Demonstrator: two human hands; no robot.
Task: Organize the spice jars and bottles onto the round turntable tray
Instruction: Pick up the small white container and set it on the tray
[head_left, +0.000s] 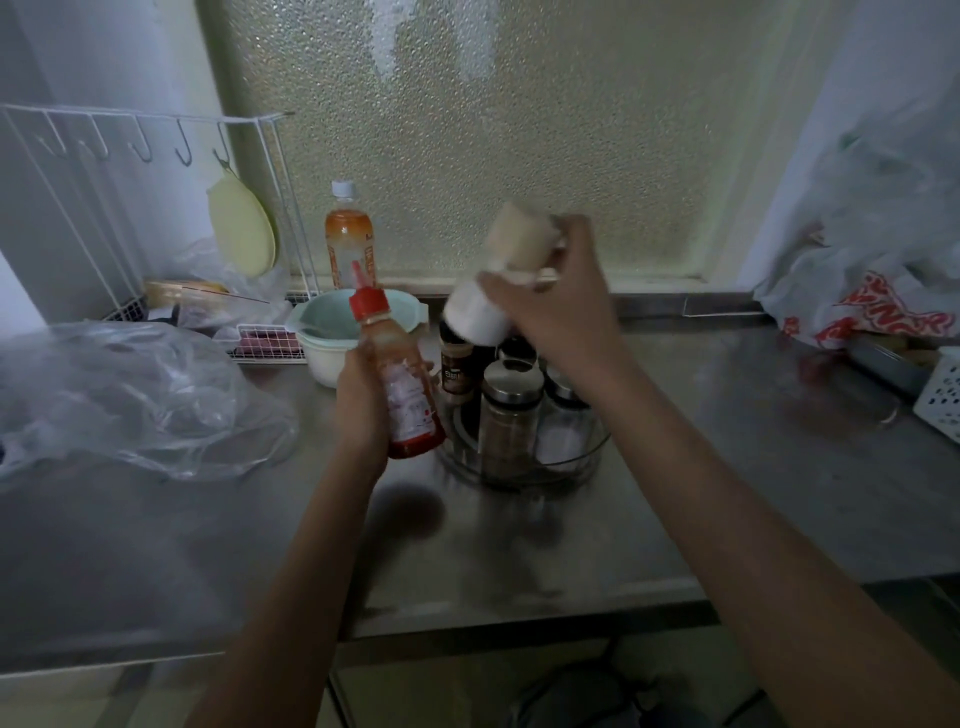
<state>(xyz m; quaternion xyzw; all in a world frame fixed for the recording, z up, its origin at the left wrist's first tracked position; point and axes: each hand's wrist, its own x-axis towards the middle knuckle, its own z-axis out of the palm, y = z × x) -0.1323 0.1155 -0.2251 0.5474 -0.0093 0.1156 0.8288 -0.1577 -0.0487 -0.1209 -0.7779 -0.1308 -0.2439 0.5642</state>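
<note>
The left hand (358, 400) grips a red-capped sauce bottle (402, 384), its white label blurred and unreadable. The right hand (561, 306) holds a tilted white jar (488, 291) with a pale lid above the round turntable tray (587, 457). On the tray, a dark jar (456, 369) at 10 o'clock bears illegible print; steel-capped glass jars (511, 415) stand beside it. A steel bench (727, 467) fronts a frosted window (493, 130).
</note>
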